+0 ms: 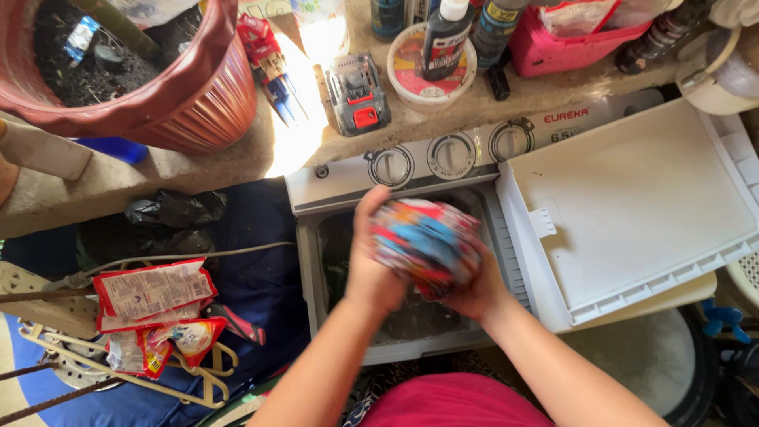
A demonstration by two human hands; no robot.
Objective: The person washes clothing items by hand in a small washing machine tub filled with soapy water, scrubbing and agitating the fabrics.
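Note:
Both my hands squeeze a bunched, wet-looking cloth [427, 241] patterned in red, blue and white, blurred by motion. My left hand [370, 265] grips its left side with the thumb pointing up. Underneath, my right hand [474, 292] clasps its lower right side. The bundle is held above the open tub [312, 261] of a small grey washing machine, whose dark inside holds some water and laundry. The machine's white lid [632, 205] is flipped open to the right. Three round dials [451, 156] sit on the panel behind the tub.
A concrete ledge [198, 170] behind the machine carries a large red plant pot [198, 95], a grey and red battery pack [357, 95], a round tub with a dark bottle, and a pink basket [553, 47]. Red and white packets [154, 292] and hangers lie at left on blue fabric.

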